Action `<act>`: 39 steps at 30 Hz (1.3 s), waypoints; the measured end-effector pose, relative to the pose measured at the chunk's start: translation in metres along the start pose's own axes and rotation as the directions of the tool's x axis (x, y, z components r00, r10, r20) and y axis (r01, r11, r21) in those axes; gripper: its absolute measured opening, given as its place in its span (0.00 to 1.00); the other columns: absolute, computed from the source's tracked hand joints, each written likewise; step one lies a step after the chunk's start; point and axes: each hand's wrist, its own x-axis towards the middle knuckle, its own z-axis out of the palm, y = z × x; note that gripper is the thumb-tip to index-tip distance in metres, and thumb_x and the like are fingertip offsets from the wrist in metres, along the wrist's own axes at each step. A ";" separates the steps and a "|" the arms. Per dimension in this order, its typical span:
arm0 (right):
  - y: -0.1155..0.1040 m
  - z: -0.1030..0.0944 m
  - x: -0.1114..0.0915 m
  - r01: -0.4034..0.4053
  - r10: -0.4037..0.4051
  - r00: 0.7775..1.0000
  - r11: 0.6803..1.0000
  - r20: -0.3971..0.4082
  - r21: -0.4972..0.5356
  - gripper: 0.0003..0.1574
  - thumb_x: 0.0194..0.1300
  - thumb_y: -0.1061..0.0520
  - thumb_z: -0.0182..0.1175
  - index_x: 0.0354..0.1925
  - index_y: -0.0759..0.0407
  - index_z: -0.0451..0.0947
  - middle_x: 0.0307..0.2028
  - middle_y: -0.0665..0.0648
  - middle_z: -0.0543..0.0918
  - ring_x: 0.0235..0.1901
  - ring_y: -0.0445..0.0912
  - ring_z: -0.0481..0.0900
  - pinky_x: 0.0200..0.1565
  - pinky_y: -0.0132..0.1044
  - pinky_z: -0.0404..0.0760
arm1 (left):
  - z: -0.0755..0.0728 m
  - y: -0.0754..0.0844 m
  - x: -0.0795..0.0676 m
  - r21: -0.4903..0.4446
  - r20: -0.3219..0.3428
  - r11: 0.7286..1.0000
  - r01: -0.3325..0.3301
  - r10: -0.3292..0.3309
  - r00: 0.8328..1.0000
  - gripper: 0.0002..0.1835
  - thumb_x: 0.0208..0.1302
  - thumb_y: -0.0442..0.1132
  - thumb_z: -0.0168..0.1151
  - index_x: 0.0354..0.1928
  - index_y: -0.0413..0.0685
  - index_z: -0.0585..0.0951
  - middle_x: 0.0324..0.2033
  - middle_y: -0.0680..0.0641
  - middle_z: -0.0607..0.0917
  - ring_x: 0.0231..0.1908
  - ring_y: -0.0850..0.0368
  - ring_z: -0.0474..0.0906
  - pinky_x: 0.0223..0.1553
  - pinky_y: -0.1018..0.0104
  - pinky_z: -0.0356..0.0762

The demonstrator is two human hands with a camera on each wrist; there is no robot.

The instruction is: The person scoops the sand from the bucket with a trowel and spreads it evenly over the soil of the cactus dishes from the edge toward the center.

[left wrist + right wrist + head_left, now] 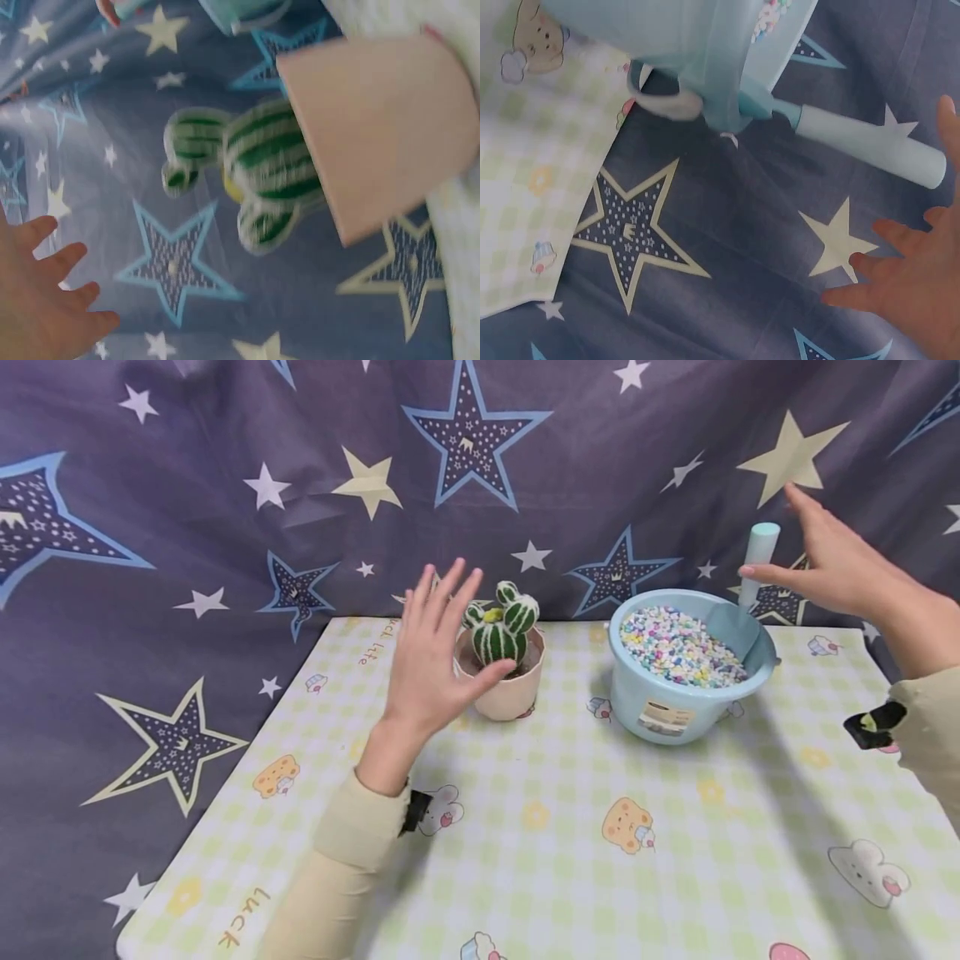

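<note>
- Left sleeve [333, 868], nearest: rises from the front, over the left half of the surface.
- Starry cloth [232, 539]: hangs behind the far edge and beyond the left edge.
- Surface [540, 881]: checked cover with cartoon prints, carries bucket and pot.
- Bucket [701, 714]: pale blue, upright near far edge, on the far right corner's side of middle.
- Pot [510, 697] with striped cactus [498, 642] in it: upright near far edge, toward far left corner.
- Left hand [429, 656]: fingers spread, holds nothing, beside pot; left wrist view shows gap to cactus.
- Right hand [847, 564]: thumb and fingers wide apart, grips nothing, at scoop handle; thumb overlaps handle in head view, contact can't tell. Step looks like a reach, grasp not made; next move likely calls for curling fingers round handle, left hand steadying pot.
- Scoop [762, 543]: blade in bucket, handle sticking up past rim, far-right-corner side.
- Pellets [675, 647]: multicoloured, heaped in bucket, below rim. Lifting a full scoop could spill some.
</note>
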 end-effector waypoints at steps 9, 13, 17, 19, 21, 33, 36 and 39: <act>-0.005 0.005 -0.001 -0.032 0.033 0.999 0.999 -0.030 0.041 0.65 0.70 0.38 0.57 0.79 0.53 0.20 0.78 0.71 0.38 0.73 0.75 0.45 0.70 0.74 0.46 | 0.048 0.036 -0.011 -0.189 0.020 0.980 -0.069 0.074 0.997 0.46 0.59 0.64 0.62 0.75 0.48 0.64 0.74 0.45 0.66 0.76 0.46 0.57 0.79 0.54 0.50; -0.007 0.006 -0.001 -0.032 0.034 0.998 0.998 -0.053 0.050 0.64 0.71 0.39 0.57 0.79 0.53 0.21 0.78 0.71 0.41 0.71 0.77 0.50 0.68 0.75 0.49 | 0.072 0.052 -0.013 -0.220 0.097 0.975 0.012 0.009 0.995 0.47 0.56 0.60 0.68 0.75 0.52 0.63 0.75 0.50 0.65 0.76 0.52 0.57 0.78 0.56 0.55; -0.008 0.007 0.000 -0.032 0.036 0.996 0.998 -0.076 0.053 0.63 0.71 0.39 0.56 0.79 0.54 0.23 0.78 0.71 0.43 0.66 0.78 0.58 0.65 0.76 0.55 | 0.094 0.065 -0.011 -0.249 0.147 0.965 0.083 -0.047 0.988 0.46 0.57 0.60 0.69 0.75 0.55 0.64 0.75 0.52 0.65 0.76 0.57 0.57 0.75 0.57 0.61; -0.009 0.007 0.001 -0.032 0.037 0.995 0.998 -0.089 0.057 0.62 0.71 0.40 0.56 0.79 0.54 0.24 0.78 0.70 0.44 0.63 0.78 0.61 0.63 0.76 0.58 | 0.103 0.070 -0.009 -0.266 0.161 0.958 0.110 -0.069 0.985 0.46 0.58 0.61 0.69 0.75 0.56 0.63 0.75 0.53 0.64 0.76 0.57 0.58 0.75 0.57 0.63; -0.009 0.008 0.001 -0.034 0.041 0.994 0.997 -0.098 0.067 0.62 0.71 0.40 0.56 0.80 0.54 0.25 0.78 0.70 0.45 0.64 0.78 0.60 0.62 0.76 0.59 | 0.111 0.074 -0.007 -0.276 0.180 0.951 0.137 -0.089 0.980 0.46 0.58 0.62 0.68 0.76 0.57 0.63 0.75 0.52 0.64 0.76 0.57 0.58 0.74 0.57 0.64; -0.017 0.011 0.005 -0.006 0.025 0.988 0.992 -0.150 0.122 0.57 0.72 0.44 0.56 0.80 0.53 0.31 0.77 0.69 0.52 0.73 0.72 0.54 0.68 0.74 0.54 | 0.147 0.090 -0.001 -0.312 0.278 0.892 0.326 -0.242 0.930 0.49 0.56 0.63 0.69 0.76 0.56 0.61 0.78 0.57 0.56 0.75 0.53 0.60 0.67 0.50 0.73; -0.018 0.011 0.006 -0.004 0.022 0.988 0.994 -0.153 0.113 0.54 0.73 0.44 0.56 0.80 0.53 0.35 0.76 0.70 0.56 0.68 0.74 0.61 0.64 0.74 0.61 | 0.155 0.091 0.000 -0.325 0.288 0.875 0.360 -0.271 0.919 0.50 0.55 0.64 0.70 0.76 0.58 0.61 0.78 0.57 0.55 0.75 0.53 0.60 0.67 0.49 0.73; -0.018 0.012 0.006 -0.002 0.016 0.989 0.996 -0.144 0.093 0.50 0.73 0.44 0.56 0.80 0.54 0.42 0.73 0.71 0.62 0.62 0.75 0.69 0.59 0.73 0.67 | 0.160 0.093 -0.001 -0.341 0.298 0.855 0.390 -0.295 0.908 0.50 0.55 0.63 0.71 0.77 0.57 0.60 0.78 0.56 0.55 0.75 0.53 0.59 0.69 0.50 0.71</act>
